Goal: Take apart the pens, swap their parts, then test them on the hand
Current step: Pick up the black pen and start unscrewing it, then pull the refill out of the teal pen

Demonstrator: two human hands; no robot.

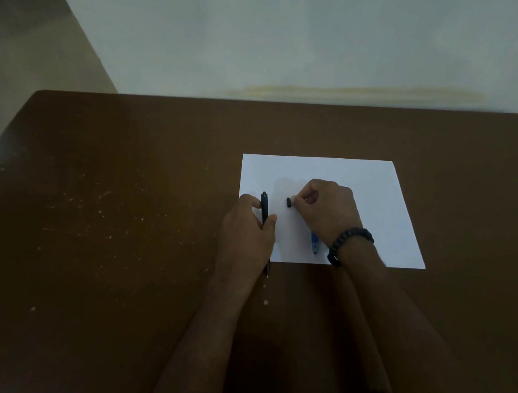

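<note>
A black pen [264, 207] lies lengthwise at the left edge of a white paper sheet [365, 186], its tip poking out below my wrist. My left hand [248, 230] grips it between thumb and fingers. My right hand [328, 211] sits curled on the paper and pinches a small black pen part [289, 202] at its fingertips. A blue pen [314, 243] lies on the paper, mostly hidden under my right wrist, which wears a dark beaded bracelet.
The paper lies right of centre on a brown table [109, 214] with pale specks on its left half. A pale wall [296, 43] stands behind the table's far edge.
</note>
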